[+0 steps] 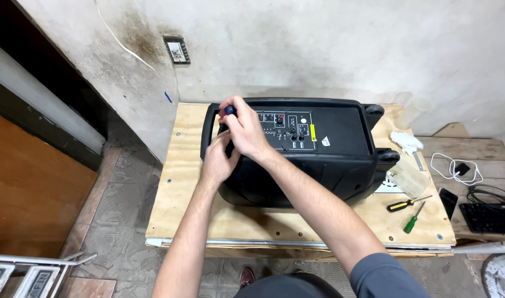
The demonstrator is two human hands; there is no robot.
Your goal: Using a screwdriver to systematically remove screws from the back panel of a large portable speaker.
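Note:
A large black portable speaker (pixel 329 160) lies on its side on a plywood table (pixel 180 187), its rear control panel (pixel 288 129) facing up. My right hand (pixel 244 127) grips a screwdriver with a blue-topped handle (pixel 229 110), held upright over the panel's left edge near the speaker's handle. Just below it, my left hand (pixel 218 160) rests against the speaker's left end, its fingers bunched by the tool's tip. The tip itself is hidden.
A yellow-black screwdriver (pixel 407 203) and a green one (pixel 413 219) lie at the table's right, by a clear plastic container (pixel 410 176) and a white rag (pixel 405 140). A white cable (pixel 456 168), phone (pixel 447 201) and keyboard (pixel 490 218) sit further right. The wall stands behind the table.

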